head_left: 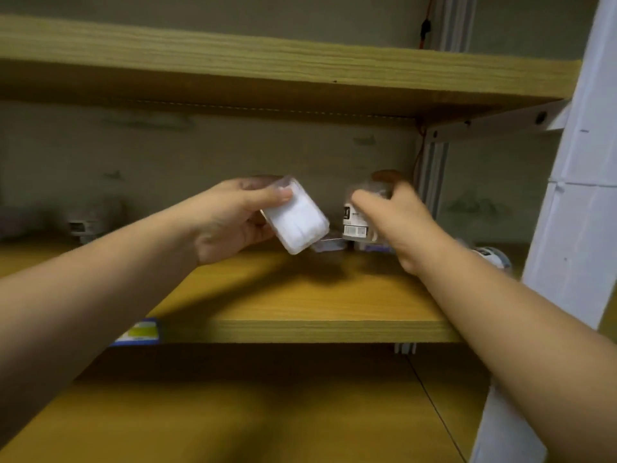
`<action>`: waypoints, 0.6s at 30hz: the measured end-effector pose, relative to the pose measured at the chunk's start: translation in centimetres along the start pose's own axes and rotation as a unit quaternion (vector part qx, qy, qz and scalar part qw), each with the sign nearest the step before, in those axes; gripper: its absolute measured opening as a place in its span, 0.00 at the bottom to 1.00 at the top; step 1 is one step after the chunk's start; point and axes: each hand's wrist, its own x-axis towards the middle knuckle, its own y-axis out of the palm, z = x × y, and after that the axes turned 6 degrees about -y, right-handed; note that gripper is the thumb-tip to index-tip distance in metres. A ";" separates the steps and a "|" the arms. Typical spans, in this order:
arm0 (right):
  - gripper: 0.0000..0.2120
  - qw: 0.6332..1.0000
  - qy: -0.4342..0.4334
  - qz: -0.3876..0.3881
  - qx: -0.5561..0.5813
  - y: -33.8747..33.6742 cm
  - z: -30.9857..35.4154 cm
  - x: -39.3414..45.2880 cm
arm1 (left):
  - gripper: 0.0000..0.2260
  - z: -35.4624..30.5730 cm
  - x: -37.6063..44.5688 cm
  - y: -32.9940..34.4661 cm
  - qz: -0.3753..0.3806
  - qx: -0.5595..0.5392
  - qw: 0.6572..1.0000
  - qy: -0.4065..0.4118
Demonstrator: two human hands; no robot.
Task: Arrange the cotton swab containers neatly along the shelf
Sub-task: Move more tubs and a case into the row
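Observation:
My left hand (230, 225) holds a clear rectangular box of white cotton swabs (295, 218), tilted, above the middle wooden shelf (300, 295). My right hand (397, 222) grips a clear round swab jar (359, 215) with a brown lid and a barcode label, at the back right of the shelf. Beneath both lie flat swab packs (329, 244), partly hidden. Another round container (492, 257) lies on its side at the far right. Blurred containers (90, 222) stand at the back left.
A white shelf upright (574, 195) and bracket (494, 123) bound the right side. An upper shelf board (267, 61) hangs overhead. A blue and green package (140, 332) peeks out below the shelf's front edge. A lower shelf (267, 412) is underneath.

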 end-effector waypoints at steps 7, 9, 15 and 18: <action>0.20 0.855 0.141 0.185 0.463 6.0 2.8 -4.7 | 0.16 -0.8 -8.3 -6.0 -0.083 0.199 0.952 0.216; 0.22 0.829 0.152 0.251 0.475 7.9 3.7 -6.0 | 0.14 -0.7 -10.2 -8.0 -0.132 0.389 0.843 0.347; 0.25 0.786 0.159 0.373 0.468 14.8 6.5 -8.9 | 0.14 0.3 -14.9 -16.9 -0.155 0.583 0.676 0.424; 0.27 0.779 0.143 0.390 0.469 19.1 7.5 -10.0 | 0.14 0.5 -17.2 -20.9 -0.134 0.609 0.684 0.379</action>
